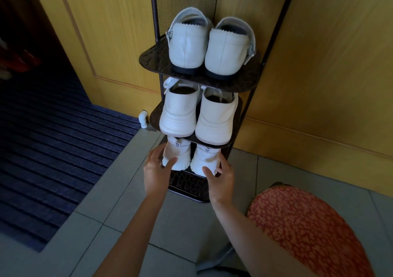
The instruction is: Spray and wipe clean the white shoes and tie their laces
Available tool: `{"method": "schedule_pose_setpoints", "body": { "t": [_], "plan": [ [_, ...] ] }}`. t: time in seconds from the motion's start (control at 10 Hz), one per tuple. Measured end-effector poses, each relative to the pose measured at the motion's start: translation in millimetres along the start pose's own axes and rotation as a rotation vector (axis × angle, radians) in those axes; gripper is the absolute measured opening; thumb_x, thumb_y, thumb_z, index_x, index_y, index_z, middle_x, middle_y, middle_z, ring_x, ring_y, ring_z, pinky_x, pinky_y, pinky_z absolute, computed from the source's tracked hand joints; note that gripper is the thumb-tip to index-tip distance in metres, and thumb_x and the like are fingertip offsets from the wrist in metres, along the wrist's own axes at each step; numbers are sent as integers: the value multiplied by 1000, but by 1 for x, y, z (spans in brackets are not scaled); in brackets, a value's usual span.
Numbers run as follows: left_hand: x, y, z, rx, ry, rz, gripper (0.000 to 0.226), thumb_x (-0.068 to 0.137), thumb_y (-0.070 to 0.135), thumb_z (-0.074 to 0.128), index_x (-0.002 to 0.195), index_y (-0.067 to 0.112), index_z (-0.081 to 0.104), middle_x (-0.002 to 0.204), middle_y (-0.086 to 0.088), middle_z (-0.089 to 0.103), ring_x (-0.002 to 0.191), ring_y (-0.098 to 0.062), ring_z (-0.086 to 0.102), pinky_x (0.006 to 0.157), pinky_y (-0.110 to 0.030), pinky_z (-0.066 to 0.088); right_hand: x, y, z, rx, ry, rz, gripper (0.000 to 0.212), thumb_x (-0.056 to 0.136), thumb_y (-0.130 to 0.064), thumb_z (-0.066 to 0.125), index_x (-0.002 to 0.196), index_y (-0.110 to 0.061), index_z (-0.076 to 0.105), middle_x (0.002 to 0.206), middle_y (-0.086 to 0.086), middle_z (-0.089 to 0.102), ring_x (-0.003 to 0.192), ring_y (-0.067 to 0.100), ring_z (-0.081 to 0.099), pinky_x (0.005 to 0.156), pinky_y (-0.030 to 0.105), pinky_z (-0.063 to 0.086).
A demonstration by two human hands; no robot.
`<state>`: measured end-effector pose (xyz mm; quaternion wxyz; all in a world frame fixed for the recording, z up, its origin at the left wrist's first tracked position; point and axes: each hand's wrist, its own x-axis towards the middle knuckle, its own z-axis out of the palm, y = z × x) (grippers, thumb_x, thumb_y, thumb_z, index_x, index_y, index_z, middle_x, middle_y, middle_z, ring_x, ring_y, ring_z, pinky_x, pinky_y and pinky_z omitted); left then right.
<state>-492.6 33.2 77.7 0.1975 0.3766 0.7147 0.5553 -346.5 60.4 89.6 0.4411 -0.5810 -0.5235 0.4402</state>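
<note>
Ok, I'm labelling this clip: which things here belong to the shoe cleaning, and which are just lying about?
Job: bottom-shelf white shoes, left hand and right hand touching them; maybe the middle pair and top pair; shoe rack.
Lying about: blue mat, red cushion, white doorstop.

White chunky-soled shoes [204, 157] stand heels outward, side by side, on the rack's bottom shelf [187, 184]
</note>
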Motion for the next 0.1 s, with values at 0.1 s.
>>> {"method": "schedule_pose_setpoints", "body": {
  "t": [0.1],
  "plan": [
    [-15,16,-11,-26,-54,-40,41,79,9,72,118,12,62,107,1,62,95,-11,56,87,-32,51,-12,-10,-9,25,-26,79,60,84,-10,69,138,-15,44,133,4,43,108,12,48,92,23,41]
  ]
}}
